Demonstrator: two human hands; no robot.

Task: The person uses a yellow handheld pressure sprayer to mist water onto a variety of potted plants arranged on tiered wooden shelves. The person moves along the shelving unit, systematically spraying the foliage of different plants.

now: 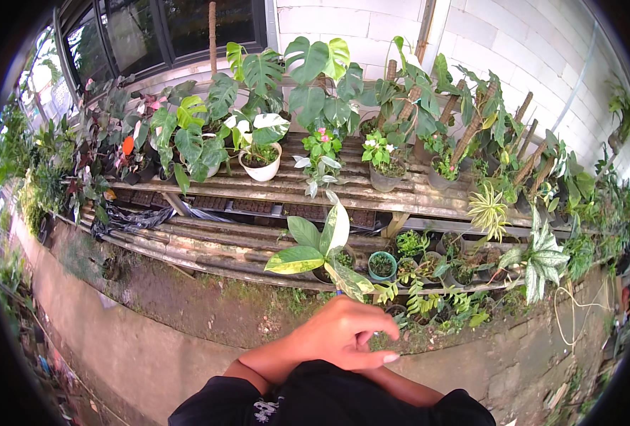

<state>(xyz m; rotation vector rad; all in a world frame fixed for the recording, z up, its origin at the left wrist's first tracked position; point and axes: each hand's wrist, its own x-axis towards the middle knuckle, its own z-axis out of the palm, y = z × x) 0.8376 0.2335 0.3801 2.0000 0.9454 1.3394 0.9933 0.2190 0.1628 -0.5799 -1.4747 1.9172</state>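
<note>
My left hand [349, 333] reaches across in front of my chest, fingers curled and thumb apart, with nothing visible between them. Behind it runs my right forearm [408, 388]; the right hand itself is hidden. A small blue piece [339, 292] shows just above my left knuckles, too little of it to name. Beyond the knuckles stands a potted plant with broad green, cream and yellow variegated leaves [320, 250]. Its lowest leaf overlaps the view close to my hand; contact cannot be told. A teal pot [382, 265] with small greenery is to its right.
A two-level corrugated bench [187, 239] spans the view. Its upper level bears monsteras [307, 58], a white pot [261, 168] and flowering plants [378, 152]. Seedling trays [253, 206] and black plastic [134, 218] lie underneath. A concrete path [134, 346] and hose [573, 319] lie nearer me.
</note>
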